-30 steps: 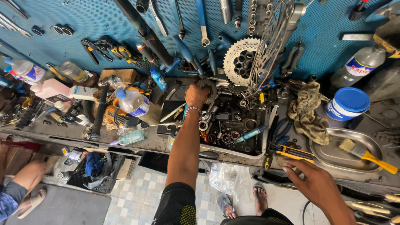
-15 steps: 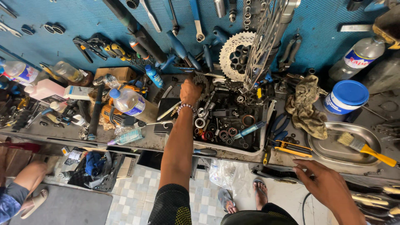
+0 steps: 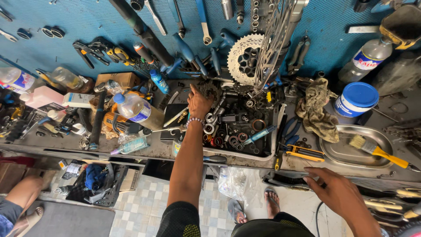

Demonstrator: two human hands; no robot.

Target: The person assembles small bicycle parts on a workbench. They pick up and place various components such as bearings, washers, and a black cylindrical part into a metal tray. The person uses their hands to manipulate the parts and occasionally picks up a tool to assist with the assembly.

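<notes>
We note a cluttered tabletop (image 3: 144, 149) below blue pegboard (image 3: 66, 22); left hand (image 3: 199, 102) apparently closed in parts tray (image 3: 239, 154), right hand (image 3: 335, 188) open.

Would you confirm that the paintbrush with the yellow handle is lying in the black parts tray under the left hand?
Not quite: in the head view the paintbrush with the yellow handle lies in the metal tray on the right, not in the black parts tray. The left hand does reach over that black tray.

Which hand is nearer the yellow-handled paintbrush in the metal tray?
Right. The right hand rests at the bench edge just below the metal tray holding the paintbrush; the left hand reaches into the parts bin far left.
</notes>
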